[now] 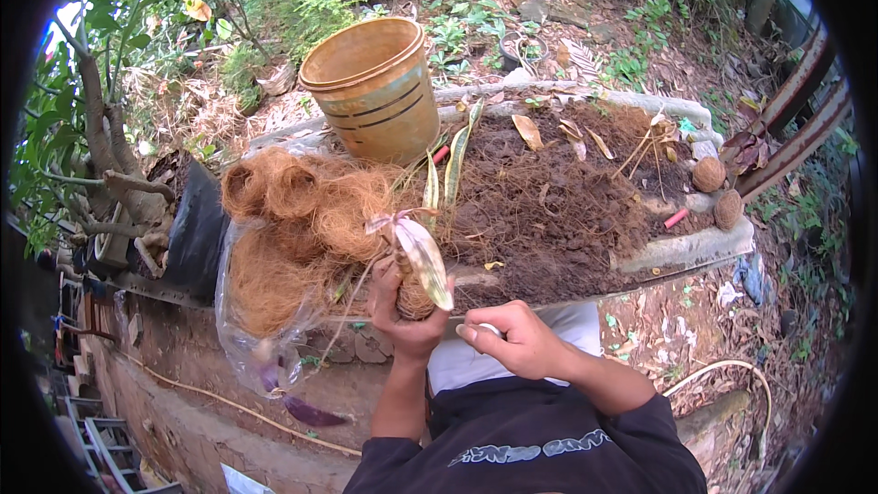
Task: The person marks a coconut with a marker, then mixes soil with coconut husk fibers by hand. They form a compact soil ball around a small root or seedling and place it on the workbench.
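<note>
My left hand (412, 325) is wrapped round a small plant whose root ball (416, 297) is bound in brown coconut fibre. Its pale, purple-tinged leaves (419, 252) stick up and flop over the ball. Close by on the right, my right hand (521, 338) is closed round a small white object (487, 329), mostly hidden by the fingers, so its kind cannot be told. A thin string or stem (340, 325) trails down-left from near my left hand. Left of the hands, a heap of coconut fibre (274, 265) spills over a clear plastic bag (236, 311).
A tan bucket (389, 114) stands behind the fibre. Dark soil (549, 201) covers the slab's right part, with snake plant leaves (457, 160), a red stick (676, 219) and two round brown fibre balls (709, 175). A purple leaf (311, 412) hangs below the bag. A black planter (197, 233) stands left.
</note>
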`<action>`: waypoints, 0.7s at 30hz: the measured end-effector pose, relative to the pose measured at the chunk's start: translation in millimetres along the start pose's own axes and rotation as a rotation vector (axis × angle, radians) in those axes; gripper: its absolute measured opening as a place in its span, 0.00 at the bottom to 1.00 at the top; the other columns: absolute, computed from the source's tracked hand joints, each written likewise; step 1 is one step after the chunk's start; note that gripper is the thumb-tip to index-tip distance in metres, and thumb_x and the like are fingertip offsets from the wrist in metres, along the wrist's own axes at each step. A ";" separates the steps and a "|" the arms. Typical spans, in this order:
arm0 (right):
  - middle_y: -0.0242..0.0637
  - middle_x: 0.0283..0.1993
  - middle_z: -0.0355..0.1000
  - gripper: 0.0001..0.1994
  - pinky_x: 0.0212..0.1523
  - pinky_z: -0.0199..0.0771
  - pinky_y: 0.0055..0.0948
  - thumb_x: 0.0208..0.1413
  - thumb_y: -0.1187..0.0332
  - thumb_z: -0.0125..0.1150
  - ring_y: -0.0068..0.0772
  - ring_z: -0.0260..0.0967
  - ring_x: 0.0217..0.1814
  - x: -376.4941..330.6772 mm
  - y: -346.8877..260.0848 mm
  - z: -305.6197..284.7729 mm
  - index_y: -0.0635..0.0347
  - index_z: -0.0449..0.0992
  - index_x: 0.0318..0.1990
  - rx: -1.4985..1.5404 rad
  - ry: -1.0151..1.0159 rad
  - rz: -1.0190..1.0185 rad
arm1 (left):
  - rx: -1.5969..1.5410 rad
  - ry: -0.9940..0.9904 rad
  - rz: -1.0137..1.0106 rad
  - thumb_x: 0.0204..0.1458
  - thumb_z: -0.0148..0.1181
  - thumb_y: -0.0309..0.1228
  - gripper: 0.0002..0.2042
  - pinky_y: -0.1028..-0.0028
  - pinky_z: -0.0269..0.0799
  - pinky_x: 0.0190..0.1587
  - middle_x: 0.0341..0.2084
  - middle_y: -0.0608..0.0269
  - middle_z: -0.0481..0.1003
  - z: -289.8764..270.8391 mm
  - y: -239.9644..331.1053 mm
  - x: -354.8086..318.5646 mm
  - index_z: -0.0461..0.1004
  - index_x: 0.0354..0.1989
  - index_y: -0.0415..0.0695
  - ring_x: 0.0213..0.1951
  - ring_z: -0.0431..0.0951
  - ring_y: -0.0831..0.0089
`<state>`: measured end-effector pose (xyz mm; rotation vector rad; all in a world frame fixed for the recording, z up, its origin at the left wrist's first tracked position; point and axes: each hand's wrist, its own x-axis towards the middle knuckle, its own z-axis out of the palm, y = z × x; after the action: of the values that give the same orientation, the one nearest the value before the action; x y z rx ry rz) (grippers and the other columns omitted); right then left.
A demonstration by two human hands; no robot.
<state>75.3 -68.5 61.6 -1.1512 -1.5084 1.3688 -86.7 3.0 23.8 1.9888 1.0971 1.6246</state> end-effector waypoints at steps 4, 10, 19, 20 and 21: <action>0.48 0.18 0.64 0.14 0.22 0.60 0.34 0.61 0.61 0.55 0.33 0.57 0.17 0.7 -9.2 -3.3 0.66 0.73 0.31 -0.071 0.024 -0.023 | -0.038 0.052 0.009 0.40 0.71 0.24 0.22 0.68 0.69 0.46 0.39 0.58 0.74 10.4 3.4 2.5 0.73 0.46 0.37 0.41 0.76 0.65; 0.49 0.18 0.64 0.14 0.21 0.60 0.35 0.60 0.63 0.55 0.37 0.58 0.17 -1.3 -11.8 2.6 0.67 0.71 0.29 -0.103 0.076 0.012 | -0.006 0.082 -0.005 0.33 0.73 0.25 0.24 0.61 0.73 0.45 0.38 0.49 0.77 18.6 -3.9 1.8 0.74 0.43 0.37 0.40 0.78 0.54; 0.49 0.19 0.65 0.13 0.21 0.63 0.35 0.59 0.65 0.56 0.43 0.65 0.17 -1.6 -10.4 13.0 0.65 0.71 0.27 -0.169 0.162 0.024 | -0.034 0.101 -0.116 0.37 0.74 0.24 0.21 0.62 0.72 0.42 0.34 0.51 0.75 32.0 8.1 10.8 0.73 0.41 0.36 0.36 0.76 0.55; 0.48 0.19 0.66 0.13 0.21 0.64 0.35 0.59 0.65 0.56 0.45 0.67 0.18 -0.5 -10.1 13.3 0.65 0.71 0.27 -0.188 0.167 0.011 | -0.047 0.105 -0.145 0.38 0.74 0.24 0.21 0.62 0.72 0.42 0.34 0.51 0.75 33.3 6.0 10.3 0.73 0.41 0.36 0.35 0.76 0.55; 0.48 0.19 0.67 0.13 0.21 0.65 0.36 0.59 0.65 0.56 0.46 0.69 0.19 0.6 -10.1 14.3 0.65 0.71 0.27 -0.204 0.173 -0.002 | -0.059 0.106 -0.173 0.38 0.74 0.24 0.21 0.62 0.72 0.42 0.34 0.51 0.75 34.0 3.6 10.0 0.73 0.41 0.36 0.35 0.76 0.55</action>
<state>60.3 -72.0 69.9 -1.3568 -1.5486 1.1020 -53.1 14.9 23.4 1.7370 1.2089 1.6661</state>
